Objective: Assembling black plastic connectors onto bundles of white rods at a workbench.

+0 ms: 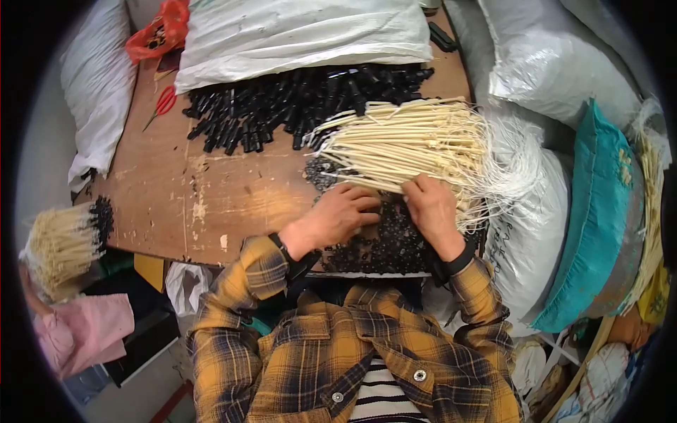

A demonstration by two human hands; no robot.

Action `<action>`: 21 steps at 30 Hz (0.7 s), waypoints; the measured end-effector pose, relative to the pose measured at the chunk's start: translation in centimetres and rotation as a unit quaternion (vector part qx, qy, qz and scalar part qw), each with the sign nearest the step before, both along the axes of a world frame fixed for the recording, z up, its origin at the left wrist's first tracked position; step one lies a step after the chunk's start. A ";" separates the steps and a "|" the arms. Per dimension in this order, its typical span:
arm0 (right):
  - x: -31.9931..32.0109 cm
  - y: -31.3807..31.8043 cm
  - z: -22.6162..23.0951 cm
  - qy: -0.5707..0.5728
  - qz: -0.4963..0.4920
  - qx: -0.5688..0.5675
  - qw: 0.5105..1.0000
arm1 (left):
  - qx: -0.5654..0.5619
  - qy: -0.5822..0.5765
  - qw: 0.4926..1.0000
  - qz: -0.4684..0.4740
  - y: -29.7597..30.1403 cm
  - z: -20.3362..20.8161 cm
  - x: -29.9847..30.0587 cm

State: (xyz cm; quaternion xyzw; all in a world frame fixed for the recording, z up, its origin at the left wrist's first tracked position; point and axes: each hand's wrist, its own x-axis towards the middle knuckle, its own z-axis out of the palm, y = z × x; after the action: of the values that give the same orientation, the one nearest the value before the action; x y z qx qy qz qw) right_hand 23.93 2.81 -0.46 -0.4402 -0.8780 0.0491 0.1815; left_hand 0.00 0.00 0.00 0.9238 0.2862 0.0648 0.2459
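A thick bundle of cream-coloured sticks [416, 141] with white strings at their right ends lies across the right side of the table. My right hand [431, 211] is closed at the bundle's near edge, its fingertips pinching around one stick's side. My left hand [342, 215] is just left of it, fingers curled together over small black bits [395, 243]; whatever they hold is hidden. The small black bits spread under both hands to the table's near edge. Beyond the sticks is a heap of black tube-like plastic parts [275, 106].
A white woven sack [303, 35] covers the heap's far side. Red-handled scissors [164, 102] and a red plastic bag [162, 32] lie at the far left. Stuffed sacks and a teal bag [589, 225] crowd the right. At left, a person in pink [88, 328] is beside another stick bundle [63, 243].
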 end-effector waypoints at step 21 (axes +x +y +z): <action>-4.5 -2.2 7.6 0.240 0.193 -0.277 0.910 | 0.237 -0.092 0.801 0.542 1.7 -2.3 -13.1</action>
State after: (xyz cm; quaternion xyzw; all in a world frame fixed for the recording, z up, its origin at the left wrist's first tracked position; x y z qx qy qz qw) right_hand 19.45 0.65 7.16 -0.2700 -0.8265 0.4290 0.2448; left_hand -13.14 1.73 -2.29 0.6371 0.6923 0.3375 -0.0304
